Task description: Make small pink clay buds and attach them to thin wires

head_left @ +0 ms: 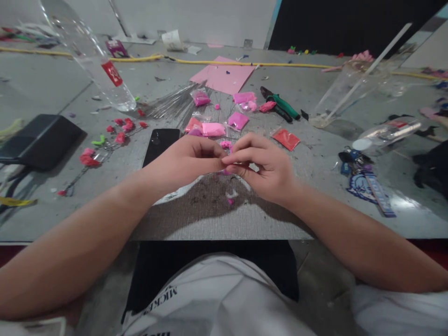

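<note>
My left hand and my right hand meet above the grey table, fingertips pinched together. Between them is something small, mostly hidden; bits of pink show just above and below the fingertips. A pink piece lies on the table below the hands. Just beyond my fingers are a light pink packet, a magenta packet and other small packets. An orange-red packet lies to the right of my right hand. A black phone is partly behind my left hand.
At the left stand a clear bottle, a black box and wire stems with red flowers. Farther back are green-handled pliers, thin wires and pink paper. A clear cup, a lying bottle and keychains are right.
</note>
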Motion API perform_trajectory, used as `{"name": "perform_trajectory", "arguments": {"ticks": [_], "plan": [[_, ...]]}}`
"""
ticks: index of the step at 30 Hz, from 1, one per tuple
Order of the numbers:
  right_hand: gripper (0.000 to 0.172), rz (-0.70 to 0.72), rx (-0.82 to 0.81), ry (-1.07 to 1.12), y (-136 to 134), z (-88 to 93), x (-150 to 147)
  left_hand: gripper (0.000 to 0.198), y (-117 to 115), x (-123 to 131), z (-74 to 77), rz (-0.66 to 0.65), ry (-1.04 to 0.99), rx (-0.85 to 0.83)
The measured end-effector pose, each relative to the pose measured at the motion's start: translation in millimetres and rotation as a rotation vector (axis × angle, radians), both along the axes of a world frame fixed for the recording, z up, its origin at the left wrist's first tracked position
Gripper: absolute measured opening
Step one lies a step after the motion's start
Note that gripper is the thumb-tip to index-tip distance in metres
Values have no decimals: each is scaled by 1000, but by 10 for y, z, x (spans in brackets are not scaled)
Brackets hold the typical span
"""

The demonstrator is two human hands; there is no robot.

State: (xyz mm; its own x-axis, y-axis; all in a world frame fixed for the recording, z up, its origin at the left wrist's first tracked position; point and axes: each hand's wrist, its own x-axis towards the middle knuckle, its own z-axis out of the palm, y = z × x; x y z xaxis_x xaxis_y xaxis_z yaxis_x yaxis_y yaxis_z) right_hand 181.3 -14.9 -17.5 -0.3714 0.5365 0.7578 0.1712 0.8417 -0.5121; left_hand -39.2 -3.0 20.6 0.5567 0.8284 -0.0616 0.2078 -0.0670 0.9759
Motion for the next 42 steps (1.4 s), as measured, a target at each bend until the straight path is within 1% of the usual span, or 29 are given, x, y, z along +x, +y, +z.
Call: {"name": "perform_trajectory", "arguments": {"ticks": [3, 5, 9, 11, 14, 16, 21, 26, 30, 33, 35, 37, 40, 42], "plan": [[10, -21, 39, -27, 0, 0, 8, 8, -7, 13, 3, 5, 8, -16], [12, -18, 20, -31, -11, 9, 8, 9, -6, 17, -1, -2, 19, -14], [6, -11, -23, 14, -27, 33, 0, 10, 9, 0, -29, -22, -5, 3], [4, -30, 13, 7, -26, 43, 1, 10, 19, -16, -49, -24, -20, 16], [6, -47, 71, -28, -26, 54, 5, 7, 34, -32, -71, -13, -33, 49], [8, -56, 74, -40, -32, 59, 5, 7, 37, -28, -68, -7, -32, 65], [7, -50, -18, -12, -41, 68, -4, 13, 13, 9, -10, 2, 21, 98], [5, -27, -107, 0, -27, 81, 9, 11, -14, 32, 22, 19, 56, 136], [10, 17, -250, 49, -24, 75, 20, 9, -27, 54, 40, 40, 52, 171], [17, 6, -433, 83, -18, 77, 19, 9, -41, 65, 52, 55, 55, 227], [24, 24, -573, 128, -7, 81, 14, 8, -51, 64, 52, 69, 66, 276], [30, 91, -729, 193, 10, 81, 10, 8, -56, 60, 42, 61, 73, 332], [33, 209, -967, 294, 49, 61, 19, 9, -43, 58, 11, 19, 72, 410], [33, 235, -1039, 364, 94, 34, 39, 11, -21, 57, -13, 11, 122, 478]]}}
